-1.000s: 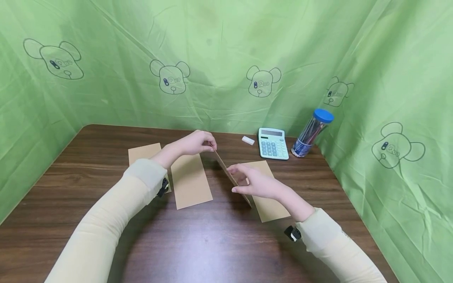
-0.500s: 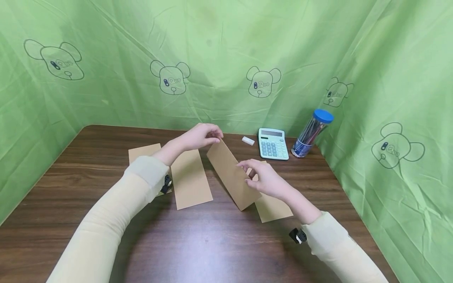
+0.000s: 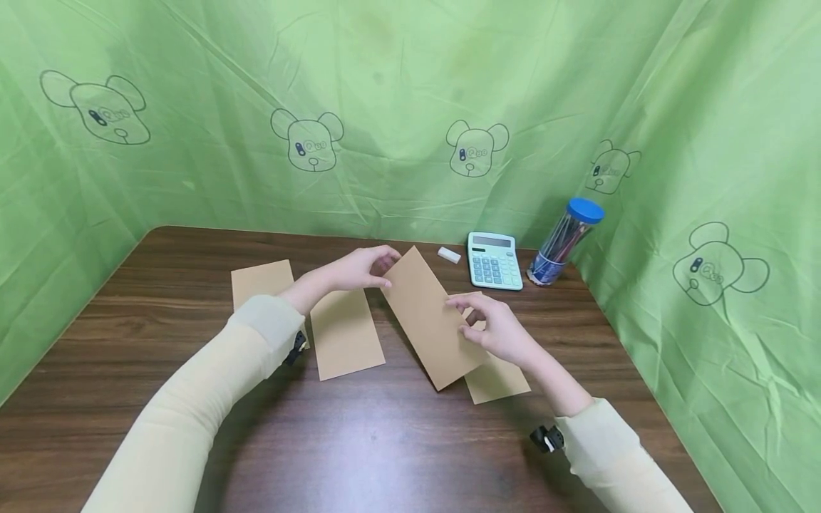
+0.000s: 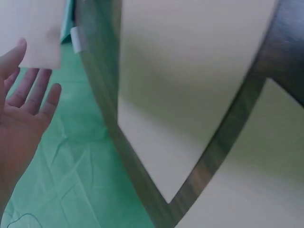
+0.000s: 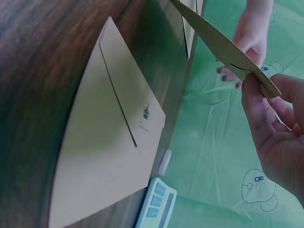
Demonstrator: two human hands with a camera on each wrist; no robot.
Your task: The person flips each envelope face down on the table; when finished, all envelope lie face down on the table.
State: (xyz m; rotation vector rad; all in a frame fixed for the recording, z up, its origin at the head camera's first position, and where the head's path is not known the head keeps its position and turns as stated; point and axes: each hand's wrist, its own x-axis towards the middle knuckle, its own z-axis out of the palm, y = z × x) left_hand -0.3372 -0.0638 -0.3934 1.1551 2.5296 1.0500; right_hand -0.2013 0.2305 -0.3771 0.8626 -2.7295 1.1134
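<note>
The right hand [image 3: 500, 331] pinches the near right edge of a brown envelope [image 3: 423, 317], thumb on one face and fingers on the other. The left hand [image 3: 364, 269] is by the envelope's far left corner, its fingers relaxed and parted, with nothing clamped between them; whether its thumb touches the paper I cannot tell. The held envelope slants above the table [image 3: 372, 456]; whether its lowest corner touches the wood is unclear. Partly beneath it lies another envelope [image 3: 503, 381], with a flap line and a small dark mark on its upper face. Left of the held one, two more envelopes [image 3: 349, 335] lie flat, side by side, the outer one partly covered by the left arm. Further back are a white eraser [image 3: 449, 254], a pale calculator [image 3: 494, 260] and a leaning blue-lidded jar [image 3: 564, 242] of thin sticks. A green curtain [image 3: 385, 71] printed with bear faces hangs behind.
</note>
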